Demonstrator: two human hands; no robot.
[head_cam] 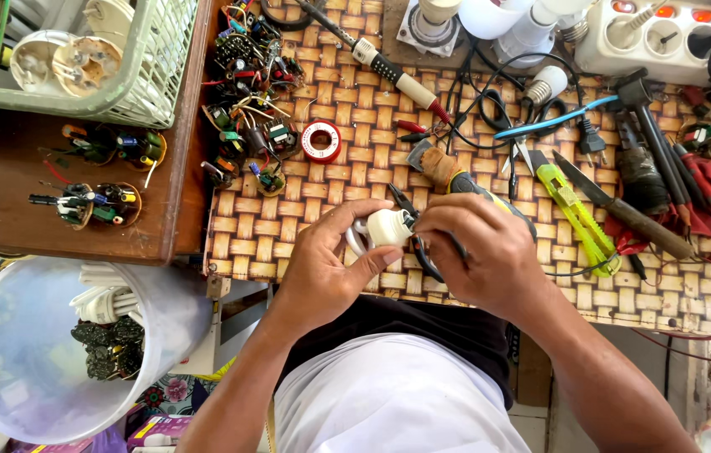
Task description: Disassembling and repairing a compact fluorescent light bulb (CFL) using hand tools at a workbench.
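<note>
woven mat (305, 226) covers the bench under scattered tools, with a translucent bucket (28, 369) at lower left. left hand (322, 268) curls around a white bulb base (389, 226) above the mat's near edge. right hand (477, 252) grips black pliers (423, 252) touching the base. red tape roll (321, 140) lies well apart.

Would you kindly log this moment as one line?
left hand: holds bulb base | right hand: pliers on base | woven mat
</note>
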